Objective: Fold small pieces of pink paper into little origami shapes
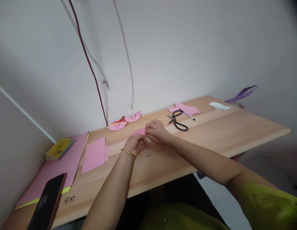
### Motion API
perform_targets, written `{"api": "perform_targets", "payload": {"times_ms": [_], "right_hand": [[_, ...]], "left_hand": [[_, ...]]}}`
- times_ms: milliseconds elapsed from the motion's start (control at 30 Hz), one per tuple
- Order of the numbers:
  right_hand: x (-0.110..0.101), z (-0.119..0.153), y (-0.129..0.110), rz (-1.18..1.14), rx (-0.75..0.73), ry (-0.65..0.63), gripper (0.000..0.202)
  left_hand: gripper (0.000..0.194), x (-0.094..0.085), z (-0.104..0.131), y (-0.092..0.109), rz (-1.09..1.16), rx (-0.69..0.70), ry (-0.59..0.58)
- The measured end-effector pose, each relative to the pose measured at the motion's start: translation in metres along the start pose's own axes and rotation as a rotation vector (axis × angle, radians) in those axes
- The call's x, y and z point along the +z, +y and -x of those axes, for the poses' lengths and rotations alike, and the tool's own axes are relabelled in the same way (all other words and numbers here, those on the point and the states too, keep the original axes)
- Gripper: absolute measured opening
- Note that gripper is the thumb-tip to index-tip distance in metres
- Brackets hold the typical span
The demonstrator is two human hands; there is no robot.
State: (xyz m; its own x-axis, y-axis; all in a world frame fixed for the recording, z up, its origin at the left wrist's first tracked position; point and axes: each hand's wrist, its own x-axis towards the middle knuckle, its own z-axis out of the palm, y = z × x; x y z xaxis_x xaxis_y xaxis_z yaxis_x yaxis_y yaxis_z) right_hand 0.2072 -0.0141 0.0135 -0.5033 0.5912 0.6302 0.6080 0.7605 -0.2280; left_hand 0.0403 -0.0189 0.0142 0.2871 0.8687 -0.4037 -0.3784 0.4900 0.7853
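Lying open at two o'clock from the curled right hand (157,132) were black-handled metal scissors (174,119). Fingers partly hid the pink paper piece (138,131), twelve o'clock from the half-curled left hand (137,144); grips unclear.

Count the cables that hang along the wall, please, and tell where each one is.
3. The dark red cable reaches the table; the white cable with a plug crosses it; the other white cable hangs farther right.

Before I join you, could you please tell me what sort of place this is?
It looks like a small papercraft workspace, perhaps in a home: on the wooden table lie black-handled scissors, flat pink sheets and folded pink paper shapes.
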Motion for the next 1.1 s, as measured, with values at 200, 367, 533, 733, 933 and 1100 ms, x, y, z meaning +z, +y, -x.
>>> {"api": "perform_targets", "payload": {"times_ms": [200, 367, 533, 733, 933, 1100], "right_hand": [[0.004, -0.001, 0.004, -0.138, 0.108, 0.04, 0.01], [0.007, -0.002, 0.009, -0.279, 0.118, 0.042, 0.007], [0.003, -0.002, 0.005, -0.318, 0.154, 0.062, 0.006], [0.003, -0.002, 0.004, -0.343, 0.203, 0.073, 0.007], [0.001, -0.002, 0.003, -0.383, 0.263, 0.055, 0.008], [-0.001, -0.002, 0.002, -0.402, 0.296, 0.052, 0.006]], "left_hand": [[0.027, 0.006, 0.0, -0.004, -0.045, 0.267, -0.031], [0.015, 0.009, -0.003, -0.008, -0.077, 0.337, -0.013], [0.019, 0.01, -0.003, -0.009, -0.076, 0.383, 0.024], [0.027, 0.012, 0.001, -0.006, -0.261, 0.426, -0.016], [0.02, 0.011, 0.001, -0.005, -0.37, 0.431, 0.034], [0.016, 0.012, 0.001, -0.007, -0.33, 0.412, 0.039]]}}
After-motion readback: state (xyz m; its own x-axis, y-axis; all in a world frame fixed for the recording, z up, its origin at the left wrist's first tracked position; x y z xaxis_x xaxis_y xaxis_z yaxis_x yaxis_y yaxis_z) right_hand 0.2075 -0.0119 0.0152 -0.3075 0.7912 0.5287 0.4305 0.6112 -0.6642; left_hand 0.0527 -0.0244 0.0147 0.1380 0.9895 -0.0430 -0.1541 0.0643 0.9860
